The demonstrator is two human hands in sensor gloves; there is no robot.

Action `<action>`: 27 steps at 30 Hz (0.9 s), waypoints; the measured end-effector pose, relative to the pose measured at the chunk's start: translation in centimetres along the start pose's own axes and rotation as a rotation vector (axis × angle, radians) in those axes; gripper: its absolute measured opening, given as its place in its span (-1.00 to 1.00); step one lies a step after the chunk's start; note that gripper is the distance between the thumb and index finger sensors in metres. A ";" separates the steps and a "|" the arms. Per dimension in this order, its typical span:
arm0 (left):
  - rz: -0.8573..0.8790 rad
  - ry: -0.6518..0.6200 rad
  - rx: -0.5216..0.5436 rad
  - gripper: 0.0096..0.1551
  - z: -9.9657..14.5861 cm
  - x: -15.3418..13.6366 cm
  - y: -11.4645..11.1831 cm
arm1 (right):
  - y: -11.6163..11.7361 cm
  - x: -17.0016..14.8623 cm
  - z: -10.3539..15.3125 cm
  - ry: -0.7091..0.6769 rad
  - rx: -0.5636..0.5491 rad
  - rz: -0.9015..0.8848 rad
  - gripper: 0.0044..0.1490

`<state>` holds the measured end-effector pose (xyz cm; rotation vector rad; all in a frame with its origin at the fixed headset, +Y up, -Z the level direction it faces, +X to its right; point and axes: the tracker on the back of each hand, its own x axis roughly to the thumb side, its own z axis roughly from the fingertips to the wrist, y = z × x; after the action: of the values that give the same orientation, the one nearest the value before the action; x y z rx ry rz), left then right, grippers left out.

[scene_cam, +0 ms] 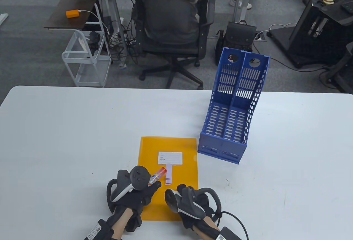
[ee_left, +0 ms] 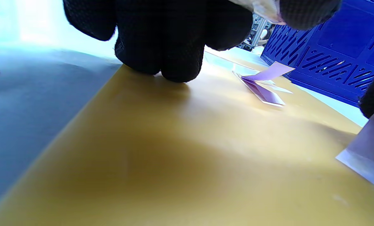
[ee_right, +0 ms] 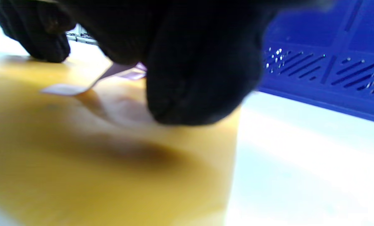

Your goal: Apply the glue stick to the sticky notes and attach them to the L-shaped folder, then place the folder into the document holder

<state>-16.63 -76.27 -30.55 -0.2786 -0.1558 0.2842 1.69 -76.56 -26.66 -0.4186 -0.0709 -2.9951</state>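
Note:
An orange L-shaped folder (scene_cam: 180, 187) (ee_left: 174, 150) (ee_right: 80, 163) lies flat near the table's front edge, with a white label (scene_cam: 170, 158) on it. A small pad of pink sticky notes (scene_cam: 168, 174) (ee_left: 262, 91) rests on the folder below the label, its top sheet curling up. My left hand (scene_cam: 153, 187) grips a glue stick (scene_cam: 157, 176), knuckles (ee_left: 162, 47) resting on the folder. My right hand (scene_cam: 183, 189) sits on the folder's right part and pinches one pale sticky note (ee_left: 361, 157) (ee_right: 74, 88), whose free end touches the folder.
A blue two-slot document holder (scene_cam: 234, 107) (ee_left: 331, 47) (ee_right: 325, 62) stands just beyond the folder's right corner, its open side facing me. The white table (scene_cam: 69, 140) stretches left and right. Behind it are a person in an office chair (scene_cam: 171, 25) and a white cart (scene_cam: 85, 58).

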 end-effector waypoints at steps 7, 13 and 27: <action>0.003 -0.004 0.035 -0.32 0.1 -0.1 -0.1 | -0.4 -0.1 0.2 -0.010 0.055 -0.075 -0.45; -0.001 -0.001 0.040 -0.32 0.1 -0.1 -0.2 | -3.4 -0.8 0.7 -0.085 -0.090 -0.175 -0.49; 0.051 0.006 0.028 -0.32 -0.1 -0.6 0.1 | -7.4 -2.5 -3.7 0.080 -0.275 -0.061 -0.47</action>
<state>-17.17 -76.40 -30.72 -0.2564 -0.1385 0.3358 2.16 -69.20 -31.08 -0.3260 0.3445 -3.0858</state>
